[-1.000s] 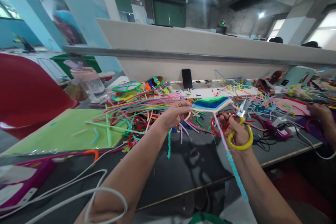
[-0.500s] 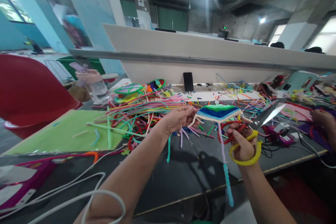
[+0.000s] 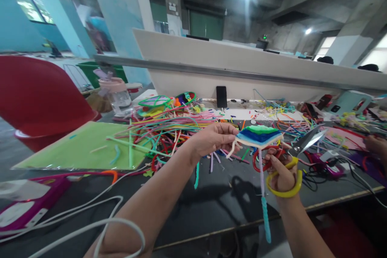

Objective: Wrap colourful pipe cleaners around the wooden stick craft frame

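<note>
My left hand [image 3: 213, 140] pinches the left corner of a kite-shaped piece made of pipe cleaners [image 3: 259, 136], striped green, blue and cream. Below it hangs a lilac tail [image 3: 261, 173] that ends in a twisted turquoise length [image 3: 266, 219]; another turquoise strand [image 3: 197, 175] dangles further left. Scissors [image 3: 308, 142] with red and yellow handles are in my right hand [image 3: 280, 171], blades pointing up to the right, away from the piece. My right fingertips are close to the piece's right corner; whether they touch it, I cannot tell.
Loose pipe cleaners [image 3: 169, 123] heap behind my left arm. A green sheet [image 3: 87, 149] lies left, near a water bottle [image 3: 118, 96] and red chair [image 3: 39, 92]. A phone [image 3: 221, 96] leans on the divider. White cables [image 3: 105, 199] cross front left. Another person's hand [image 3: 376, 145] is at right.
The view has swung slightly left, so everything sits further right in the picture. Both hands keep their holds on the piece and the scissors, with little other movement.
</note>
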Tool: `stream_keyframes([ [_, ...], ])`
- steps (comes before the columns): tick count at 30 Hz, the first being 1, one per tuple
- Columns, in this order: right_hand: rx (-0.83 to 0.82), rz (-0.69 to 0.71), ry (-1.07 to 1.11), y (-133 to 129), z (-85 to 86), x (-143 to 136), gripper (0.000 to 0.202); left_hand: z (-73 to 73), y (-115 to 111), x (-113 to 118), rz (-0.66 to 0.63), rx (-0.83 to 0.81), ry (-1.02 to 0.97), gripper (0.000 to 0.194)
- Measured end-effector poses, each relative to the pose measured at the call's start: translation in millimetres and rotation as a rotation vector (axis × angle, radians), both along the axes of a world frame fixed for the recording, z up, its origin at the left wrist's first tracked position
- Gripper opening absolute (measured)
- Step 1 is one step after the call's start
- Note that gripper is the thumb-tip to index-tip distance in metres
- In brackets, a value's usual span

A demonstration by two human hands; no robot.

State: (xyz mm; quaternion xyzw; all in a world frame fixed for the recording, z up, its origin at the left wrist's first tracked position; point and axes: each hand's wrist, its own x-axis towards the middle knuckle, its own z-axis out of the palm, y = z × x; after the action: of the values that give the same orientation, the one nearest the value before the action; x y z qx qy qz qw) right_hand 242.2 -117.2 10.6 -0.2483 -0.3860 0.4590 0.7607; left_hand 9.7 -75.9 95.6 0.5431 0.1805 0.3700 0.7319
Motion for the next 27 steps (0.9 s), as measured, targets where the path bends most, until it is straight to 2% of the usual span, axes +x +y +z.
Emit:
stream_keyframes([
  [5, -0.025, 0.017, 0.016, -2, 2.6, -2, 0.043, 1.4, -3, 1, -0.073, 0.067, -0.013, 0.029],
  [12, -0.03, 0.074, 0.046, -3, 0.7, -1, 0.042, 4.3, -10, 6, -0.071, 0.147, 0.035, 0.027],
  [17, -0.082, 0.059, 0.026, -2, -1.6, 1, 0.038, 18.0, -25, 8, -0.021, 0.232, 0.104, 0.023],
  [22, -0.084, 0.019, 0.011, -3, -2.9, -1, 0.049, 34.1, -38, 7, 0.033, 0.336, 0.239, 0.016],
  [27, -0.112, -0.005, -0.012, 0, -9.2, -2, 0.037, 38.0, -42, 6, 0.033, 0.375, 0.247, 0.019],
])
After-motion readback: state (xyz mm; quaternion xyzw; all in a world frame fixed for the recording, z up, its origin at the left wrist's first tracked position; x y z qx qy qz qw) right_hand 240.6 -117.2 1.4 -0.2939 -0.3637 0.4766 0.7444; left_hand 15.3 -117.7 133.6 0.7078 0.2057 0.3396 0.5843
